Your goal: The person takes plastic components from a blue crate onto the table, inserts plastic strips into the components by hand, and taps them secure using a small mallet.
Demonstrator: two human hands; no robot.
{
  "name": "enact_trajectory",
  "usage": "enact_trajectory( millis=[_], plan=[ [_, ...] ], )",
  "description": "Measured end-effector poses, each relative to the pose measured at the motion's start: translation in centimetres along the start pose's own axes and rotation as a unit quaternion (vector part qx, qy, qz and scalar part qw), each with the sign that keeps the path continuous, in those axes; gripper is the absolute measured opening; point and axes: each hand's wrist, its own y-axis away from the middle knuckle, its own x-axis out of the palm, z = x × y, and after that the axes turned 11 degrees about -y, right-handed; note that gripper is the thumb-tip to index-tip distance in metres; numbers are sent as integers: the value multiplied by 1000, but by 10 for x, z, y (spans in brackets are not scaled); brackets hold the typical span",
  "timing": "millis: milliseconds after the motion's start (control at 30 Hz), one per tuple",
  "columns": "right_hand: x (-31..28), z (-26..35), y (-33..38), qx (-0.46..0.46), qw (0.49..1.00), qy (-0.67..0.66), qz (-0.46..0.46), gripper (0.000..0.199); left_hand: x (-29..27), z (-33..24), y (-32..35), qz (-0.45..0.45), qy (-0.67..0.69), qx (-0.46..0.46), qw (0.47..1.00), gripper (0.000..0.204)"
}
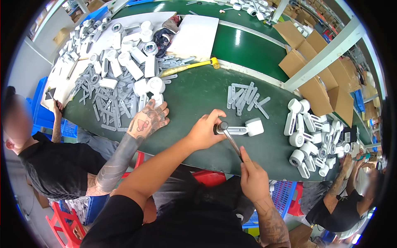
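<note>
"What's at the left?"
"Grey strips point(118, 108) heaped on the green surface point(184, 99); then the left hand point(204, 132), its grip closed on the left end of the white fan-shaped piece point(239, 130), which is on or just above the surface."
"And the hammer point(223, 125)?"
"Its head is over that end; I can't tell whether they touch. The right hand point(253, 178) has its grip closed around the handle."
"How to work it well?"
"I'd pin the piece flat, keep fingertips clear and tap lightly, squarely."
</note>
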Motion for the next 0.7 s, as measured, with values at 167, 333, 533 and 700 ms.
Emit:
enact_trajectory(
  millis=[167, 333, 533, 700],
  plan=[
    [6, -9, 4, -29, 998, -50, -38, 60, 0, -11, -2, 5, -4, -16, 1000, 60],
    [-43, -27, 8, 81, 978, -103, -161, 69, -17, -11, 14, -39, -38, 72, 996, 26],
    [-143, -165, 65, 118, 928, 125, -332, 21, -71, -11, 74, -129, 330, -371, 859, 21],
    [-157, -231, 103, 177, 909, 84, -367, 24, -104, -3, 71, -265, 626, -368, 635, 42]
  ],
)
